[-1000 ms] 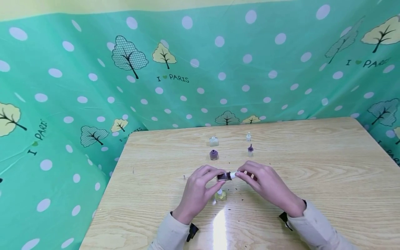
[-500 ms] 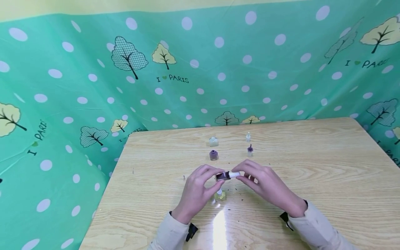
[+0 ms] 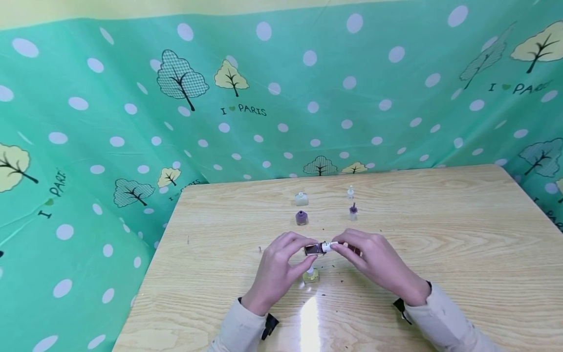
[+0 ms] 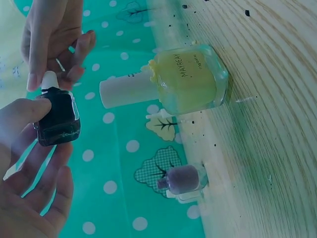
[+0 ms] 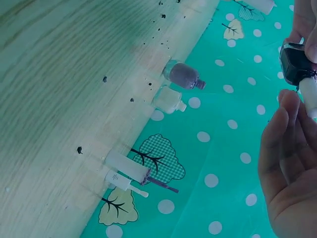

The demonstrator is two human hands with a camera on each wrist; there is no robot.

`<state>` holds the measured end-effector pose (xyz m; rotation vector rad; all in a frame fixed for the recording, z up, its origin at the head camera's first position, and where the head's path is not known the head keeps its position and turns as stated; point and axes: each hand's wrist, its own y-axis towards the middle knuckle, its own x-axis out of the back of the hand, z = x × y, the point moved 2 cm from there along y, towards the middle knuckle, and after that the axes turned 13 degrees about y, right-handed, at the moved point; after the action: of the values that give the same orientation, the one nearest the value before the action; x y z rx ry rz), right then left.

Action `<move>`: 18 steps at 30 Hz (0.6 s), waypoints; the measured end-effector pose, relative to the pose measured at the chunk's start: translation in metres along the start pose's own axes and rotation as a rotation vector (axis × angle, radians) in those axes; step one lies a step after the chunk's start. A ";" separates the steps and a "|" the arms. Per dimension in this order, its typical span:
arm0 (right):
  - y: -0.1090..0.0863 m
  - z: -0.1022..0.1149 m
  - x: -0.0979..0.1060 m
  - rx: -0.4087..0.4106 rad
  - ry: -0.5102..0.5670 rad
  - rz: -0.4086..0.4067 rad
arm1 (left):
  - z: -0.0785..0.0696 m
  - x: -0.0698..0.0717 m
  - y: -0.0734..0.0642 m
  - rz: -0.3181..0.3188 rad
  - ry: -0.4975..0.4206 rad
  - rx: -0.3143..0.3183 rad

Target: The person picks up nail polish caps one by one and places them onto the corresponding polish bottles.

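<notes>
A bottle of dark nail polish (image 3: 313, 250) lies sideways in the air above the table, its white cap (image 3: 327, 247) pointing right. My left hand (image 3: 277, 268) holds the glass body between thumb and fingers. On the cap, the thumb and forefinger of my right hand (image 3: 374, 256) pinch from the right side. Dark polish smears the neck below the cap in the right wrist view. Just under the hands stands a yellow nail polish bottle (image 4: 190, 82) with its white cap on.
Behind the hands stand an uncapped purple polish bottle (image 3: 301, 218) and an uncapped pale one (image 3: 301, 199). To their right, a purple-stained brush cap (image 3: 353, 213) and a white brush cap (image 3: 350, 193) stand brush up. Small dark flecks dot the wooden table (image 3: 211, 293).
Half a second ago the right fingers were spread and more of the white cap showed; now they have closed back on it. The left hand keeps its hold on the bottle.
</notes>
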<state>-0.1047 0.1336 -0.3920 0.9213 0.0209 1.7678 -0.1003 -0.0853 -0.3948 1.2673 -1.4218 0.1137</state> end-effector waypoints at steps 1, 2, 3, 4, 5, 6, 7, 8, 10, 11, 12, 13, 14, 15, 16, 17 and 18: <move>0.000 0.000 0.000 0.003 0.011 0.001 | 0.000 0.000 0.000 0.000 0.001 0.001; 0.000 0.000 0.001 0.014 0.021 0.004 | 0.000 0.000 0.000 -0.002 0.001 0.002; 0.000 0.001 0.001 0.030 0.029 0.007 | 0.000 0.000 0.000 -0.003 0.001 0.002; 0.000 0.001 0.002 0.050 0.036 0.011 | 0.000 0.001 0.000 -0.005 0.000 0.004; 0.000 0.001 0.002 0.073 0.043 0.016 | 0.000 0.001 0.000 -0.007 -0.001 0.004; 0.000 0.002 0.003 0.095 0.049 0.019 | 0.000 0.001 0.000 -0.008 -0.005 0.005; 0.000 0.002 0.003 0.119 0.052 0.020 | 0.001 0.001 0.000 -0.008 -0.010 0.006; 0.000 0.002 0.003 0.142 0.056 0.018 | 0.001 0.001 0.000 -0.007 -0.017 0.007; 0.000 0.002 0.003 0.170 0.059 0.013 | 0.001 0.001 0.000 -0.003 -0.028 0.008; 0.001 0.002 0.003 0.179 0.057 0.007 | 0.001 0.000 0.000 -0.002 -0.032 0.008; 0.001 0.002 0.003 0.182 0.050 0.000 | 0.001 0.000 0.000 -0.001 -0.035 0.007; 0.000 0.003 0.003 0.182 0.045 -0.006 | 0.001 0.000 0.000 -0.002 -0.035 0.006; 0.000 0.003 0.002 0.176 0.038 -0.012 | 0.001 0.000 0.000 -0.004 -0.034 0.003; 0.000 0.003 0.002 0.168 0.030 -0.016 | 0.001 0.000 0.000 -0.006 -0.030 -0.002; 0.000 0.002 0.001 0.158 0.021 -0.021 | 0.001 0.000 0.000 -0.007 -0.027 -0.006; 0.000 0.002 0.000 0.145 0.014 -0.024 | 0.000 0.000 0.001 -0.008 -0.023 -0.011; 0.000 0.002 -0.001 0.128 0.007 -0.027 | 0.000 0.000 0.001 -0.008 -0.019 -0.016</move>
<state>-0.1034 0.1323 -0.3912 1.0020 0.1521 1.7611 -0.1009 -0.0848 -0.3945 1.2639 -1.4307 0.0850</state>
